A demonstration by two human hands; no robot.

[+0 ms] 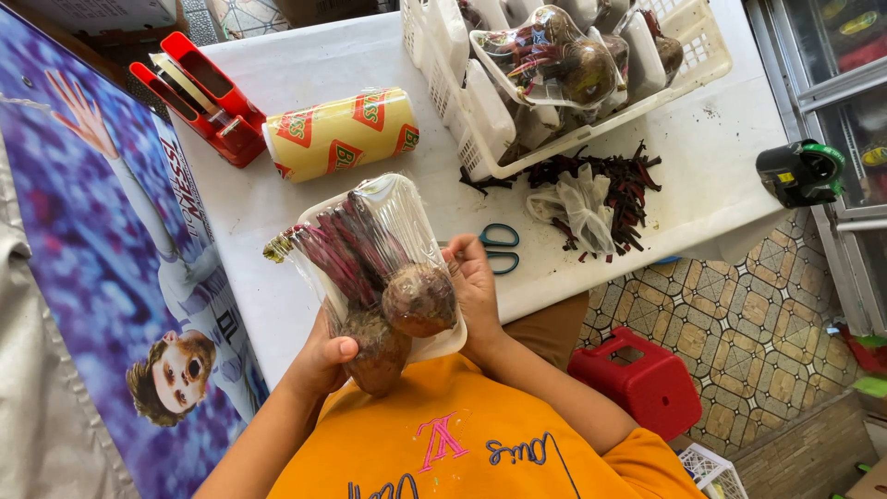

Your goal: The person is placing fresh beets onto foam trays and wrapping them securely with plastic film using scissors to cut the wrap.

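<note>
Both hands clasp the wrapped beet tray [383,277] between them: left hand [323,359] closed around a beet [374,356] at its near end, right hand [476,291] cupping the opposite edge. Stems [337,245] point away from the hands, toward the film roll [340,132].

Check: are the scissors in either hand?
No: the scissors lie on the white table while both hands grip the wrapped beet tray.

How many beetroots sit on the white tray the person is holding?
2. One round, dark red beetroot lies on the white foam tray under clear film, near the right hand. The other beetroot is lower, beside the left hand. More may be hidden.
</note>
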